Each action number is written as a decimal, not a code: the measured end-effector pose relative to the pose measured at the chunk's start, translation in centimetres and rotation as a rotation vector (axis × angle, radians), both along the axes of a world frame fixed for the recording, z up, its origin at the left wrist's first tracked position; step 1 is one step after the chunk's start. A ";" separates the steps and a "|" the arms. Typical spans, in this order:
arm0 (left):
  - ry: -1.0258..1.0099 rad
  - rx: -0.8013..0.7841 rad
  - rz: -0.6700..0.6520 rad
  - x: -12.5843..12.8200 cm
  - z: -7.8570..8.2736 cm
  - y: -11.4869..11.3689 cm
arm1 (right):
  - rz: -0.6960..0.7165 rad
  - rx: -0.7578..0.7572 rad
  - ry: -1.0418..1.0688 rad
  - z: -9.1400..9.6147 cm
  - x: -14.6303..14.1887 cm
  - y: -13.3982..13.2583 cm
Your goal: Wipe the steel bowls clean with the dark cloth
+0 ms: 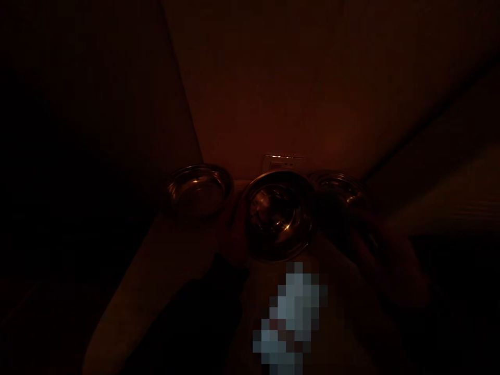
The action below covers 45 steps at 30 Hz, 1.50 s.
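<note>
Steel bowls (279, 213) on pale counter (172, 260); dim reddish room; hands (351, 229) blurred, grip unclear.

A: What colour is the middle bowl (279, 213)?

B: Dark silvery steel under a reddish-brown cast, with small bright glints inside at 5 o'clock.

A: And the ones at its 10 and 2 o'clock?

B: The left bowl (199, 190) is the same grey steel, paler in its hollow. The right bowl (339, 187) is darker, only its rim shining.

A: At 12 o'clock?

B: The wall (281, 78) is plain dim red-brown, unpatterned. The wall plate (283, 161) is pale, with a white gleam along its top.

A: At 6 o'clock?

B: A blocky patch (291, 317) of pale grey-blue and white squares, a few maroon, on a dull brown surface (156, 271).
</note>
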<state>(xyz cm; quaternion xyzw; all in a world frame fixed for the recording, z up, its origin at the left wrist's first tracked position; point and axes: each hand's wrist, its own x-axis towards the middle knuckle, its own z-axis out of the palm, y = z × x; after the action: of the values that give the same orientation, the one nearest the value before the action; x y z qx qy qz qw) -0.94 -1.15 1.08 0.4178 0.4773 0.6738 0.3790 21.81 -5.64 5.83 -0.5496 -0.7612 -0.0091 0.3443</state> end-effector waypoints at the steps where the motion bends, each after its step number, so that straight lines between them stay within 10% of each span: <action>1: -0.008 -0.011 0.010 0.1 0.0 0.0 | 0.071 0.065 -0.111 -0.6 -0.8 0.0; 5: -0.061 -0.027 0.067 0.3 -0.1 0.0 | 0.237 0.055 -0.359 -2.7 -4.5 -0.5; 11: -0.098 -0.087 0.017 0.2 -0.4 0.4 | 0.256 -0.368 0.005 -1.0 -5.3 -2.2; 20: -0.269 -0.231 -0.050 1.0 0.5 0.4 | 0.161 -0.159 -0.433 -2.9 -5.8 -0.8; 27: -0.385 -0.243 -0.037 1.1 0.4 0.7 | 0.360 -0.240 -0.426 -2.8 -6.3 -1.0; 35: -0.375 -0.285 -0.059 0.9 -0.2 0.8 | 0.144 0.186 -0.553 -2.2 -5.6 0.2; 45: -0.263 -0.330 -0.029 0.8 -0.2 0.9 | 0.429 -0.512 -0.196 -1.3 -6.2 -0.6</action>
<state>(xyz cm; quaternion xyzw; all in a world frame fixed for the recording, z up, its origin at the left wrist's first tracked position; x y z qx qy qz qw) -0.19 -0.28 0.88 0.2653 0.5214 0.6298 0.5109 15.65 -6.23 4.49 -0.4420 -0.8665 0.2020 0.1143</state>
